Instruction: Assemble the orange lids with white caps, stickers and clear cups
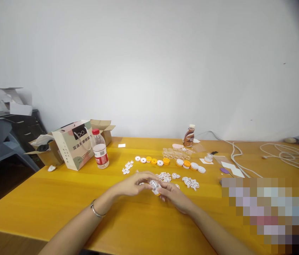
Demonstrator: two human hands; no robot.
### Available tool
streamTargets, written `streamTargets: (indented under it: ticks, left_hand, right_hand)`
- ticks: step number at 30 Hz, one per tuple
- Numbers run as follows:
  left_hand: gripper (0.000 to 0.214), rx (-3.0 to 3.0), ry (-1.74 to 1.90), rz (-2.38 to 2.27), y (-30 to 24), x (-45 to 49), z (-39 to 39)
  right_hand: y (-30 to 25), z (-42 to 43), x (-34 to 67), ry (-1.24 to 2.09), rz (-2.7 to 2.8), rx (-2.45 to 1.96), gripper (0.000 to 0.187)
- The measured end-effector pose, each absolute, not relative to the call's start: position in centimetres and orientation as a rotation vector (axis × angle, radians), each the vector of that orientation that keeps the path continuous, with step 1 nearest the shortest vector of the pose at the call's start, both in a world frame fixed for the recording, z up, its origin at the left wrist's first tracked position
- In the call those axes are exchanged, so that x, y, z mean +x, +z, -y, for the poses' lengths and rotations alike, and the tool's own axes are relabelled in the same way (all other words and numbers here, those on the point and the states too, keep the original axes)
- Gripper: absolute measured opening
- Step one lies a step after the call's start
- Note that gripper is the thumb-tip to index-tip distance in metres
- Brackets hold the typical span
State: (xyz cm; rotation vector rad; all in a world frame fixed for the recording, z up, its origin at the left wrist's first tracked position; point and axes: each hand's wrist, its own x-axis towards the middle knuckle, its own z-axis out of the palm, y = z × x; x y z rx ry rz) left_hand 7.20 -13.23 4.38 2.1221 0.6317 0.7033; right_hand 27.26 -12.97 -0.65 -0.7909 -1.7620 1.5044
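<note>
A: What sort of surface is this?

B: A yellow-brown table, running back to a plain pale wall. On the left stands a printed paper bag, with an open cardboard box behind it and a red-capped bottle just beside its right end. Farther right, near the wall, there's a brown bottle with a white cap, and pale cables trail over the right side.

A: And towards the middle?

B: A row of round white and orange pieces, with clear cups behind part of it. Nearer the person lie small white knobs on the left and flat openwork pieces on the right.

A: How are the hands set?

B: The left hand, a metal bangle on its wrist, pinches one side of a small clear-and-white piece between thumb and bent fingers. The right hand has the other side, thumb and fingers closed in on it.

A: So the piece sits between them?

B: Yes, gripped from both sides, just this side of the openwork pieces. There seems to be orange at its lower edge, though it's too small and covered to be certain.
</note>
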Motion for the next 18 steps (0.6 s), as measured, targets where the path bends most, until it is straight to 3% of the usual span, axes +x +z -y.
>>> streamTargets:
  ticks: [3,6,10,14,18]
  left_hand:
    - [0.048,2.134,0.789,-0.805,4.1,7.17,13.07]
    - [0.028,2.171,0.809,-0.952,3.52,7.54,12.91]
    - [0.02,2.186,0.8,-0.818,3.65,7.58,12.95]
    - [0.027,2.141,0.71,-0.654,4.28,6.9,12.93]
    - [0.038,2.224,0.684,-0.925,3.86,7.07,13.01]
  right_hand:
    - [-0.42,13.05,26.98,1.4,1.797,-0.817,0.025]
    - [-0.22,13.29,26.9,1.284,1.826,-0.853,0.027]
    - [-0.46,13.41,27.15,1.324,1.886,-0.824,0.027]
    - [-0.63,13.3,27.07,1.407,1.9,-0.782,0.035]
    - [-0.31,13.61,26.76,1.054,1.986,-0.889,0.032]
